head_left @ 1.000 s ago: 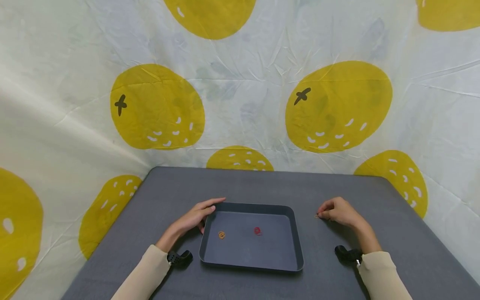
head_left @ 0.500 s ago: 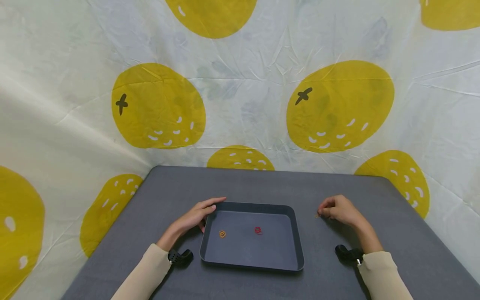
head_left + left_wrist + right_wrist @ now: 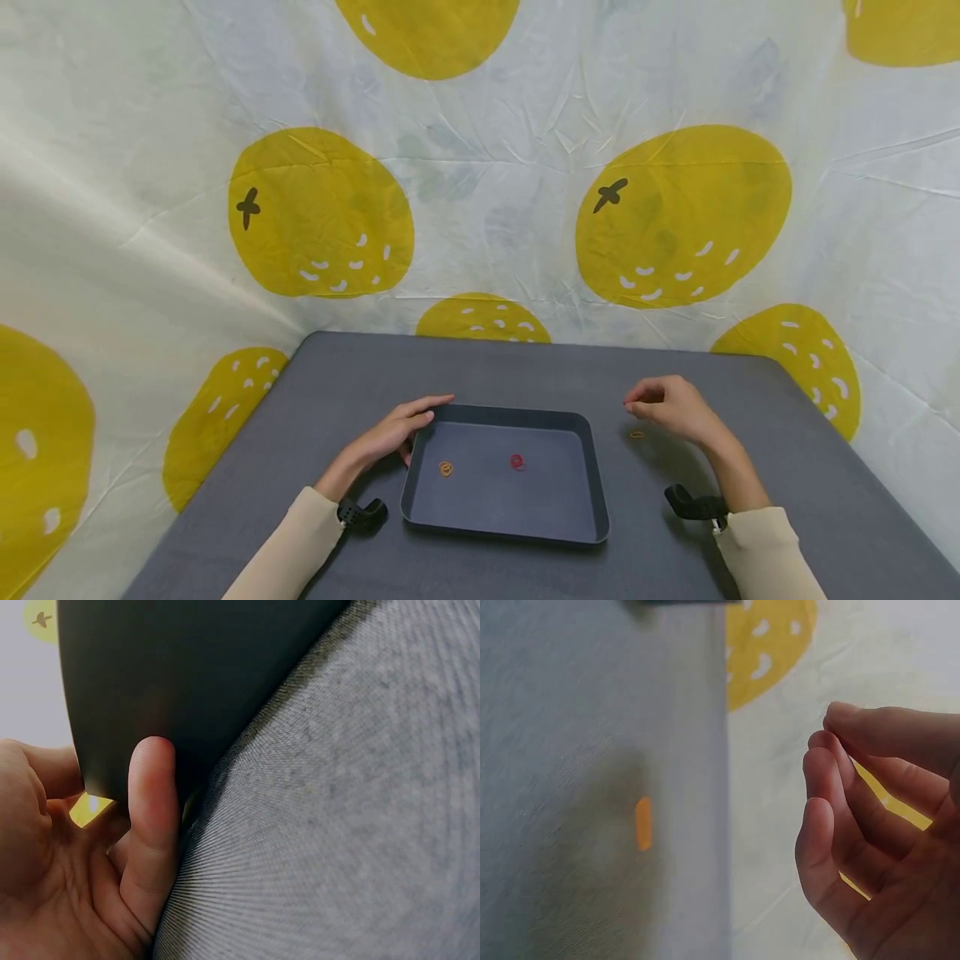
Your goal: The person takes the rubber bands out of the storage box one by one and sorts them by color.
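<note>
A dark grey baking tray (image 3: 504, 535) lies on the table, holding an orange rubber band (image 3: 446, 469) at its left and a red rubber band (image 3: 517, 462) near its middle. My left hand (image 3: 392, 433) grips the tray's far left corner. From below, the left wrist view shows fingers (image 3: 152, 791) against the tray's dark outer wall (image 3: 150, 682). Right of the tray, another orange rubber band (image 3: 637, 434) rests on the table. Above it hovers my right hand (image 3: 670, 406), thumb and fingertips brought together. Whether something thin sits between them cannot be made out.
A grey cloth covers the table (image 3: 360, 367). Behind and at the sides hangs a white curtain (image 3: 487, 208) printed with yellow fruit. A black wrist device (image 3: 363, 517) sits on the left wrist, and a similar device (image 3: 693, 504) on the right.
My right hand has risen from the table and shifted slightly left, uncovering the orange rubber band beneath it. My left hand and the tray stay in place.
</note>
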`<state>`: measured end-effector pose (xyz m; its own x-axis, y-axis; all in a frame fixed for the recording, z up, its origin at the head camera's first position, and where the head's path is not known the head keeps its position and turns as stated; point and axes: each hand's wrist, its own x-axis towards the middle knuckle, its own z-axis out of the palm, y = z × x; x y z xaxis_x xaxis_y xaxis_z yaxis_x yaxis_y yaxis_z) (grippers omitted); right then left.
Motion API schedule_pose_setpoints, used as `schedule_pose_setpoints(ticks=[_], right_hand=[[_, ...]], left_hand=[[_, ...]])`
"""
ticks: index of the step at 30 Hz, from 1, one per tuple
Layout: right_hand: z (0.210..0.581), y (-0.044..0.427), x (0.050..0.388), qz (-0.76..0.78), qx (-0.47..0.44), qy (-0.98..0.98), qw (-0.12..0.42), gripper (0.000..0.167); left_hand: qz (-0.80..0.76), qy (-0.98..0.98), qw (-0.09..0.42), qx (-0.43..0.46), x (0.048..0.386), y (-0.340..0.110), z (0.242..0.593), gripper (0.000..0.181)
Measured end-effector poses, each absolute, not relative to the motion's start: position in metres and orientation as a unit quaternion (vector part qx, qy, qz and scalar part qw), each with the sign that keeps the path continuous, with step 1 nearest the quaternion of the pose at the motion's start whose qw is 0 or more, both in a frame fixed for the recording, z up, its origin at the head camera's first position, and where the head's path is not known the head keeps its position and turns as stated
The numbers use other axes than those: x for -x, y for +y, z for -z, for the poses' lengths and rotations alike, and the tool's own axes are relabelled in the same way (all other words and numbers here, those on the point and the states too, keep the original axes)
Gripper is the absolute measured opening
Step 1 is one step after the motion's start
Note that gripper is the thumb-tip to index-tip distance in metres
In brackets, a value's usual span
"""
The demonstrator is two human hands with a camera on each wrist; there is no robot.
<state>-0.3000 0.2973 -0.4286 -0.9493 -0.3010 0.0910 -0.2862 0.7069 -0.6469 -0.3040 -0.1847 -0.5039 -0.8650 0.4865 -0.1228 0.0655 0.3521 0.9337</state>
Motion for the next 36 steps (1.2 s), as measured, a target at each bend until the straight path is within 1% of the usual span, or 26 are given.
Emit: schedule_pose_setpoints(ticks=[6,14,27,32,36], right_hand=[[0.41,0.282,0.291,0.345,0.183,0.92,-0.002,0.007],[0.397,0.253,0.279,0.341,0.224,0.913,-0.018,0.005],[0.383,0.176,0.28,0.357,0.301,0.884,0.006,0.004],[0.385,0.145,0.279,0.364,0.342,0.866,0.028,0.006],[0.391,0.12,0.279,0.367,0.353,0.859,0.054,0.004]], left_hand=[[-0.542,0.799,0.191,-0.176,0.303,-0.184,0.504,0.044],[-0.542,0.798,0.189,-0.183,0.304,-0.184,0.507,0.045],[-0.543,0.798,0.187,-0.181,0.303,-0.185,0.505,0.044],[-0.543,0.8,0.187,-0.176,0.303,-0.185,0.504,0.044],[-0.543,0.8,0.188,-0.173,0.302,-0.185,0.503,0.044]])
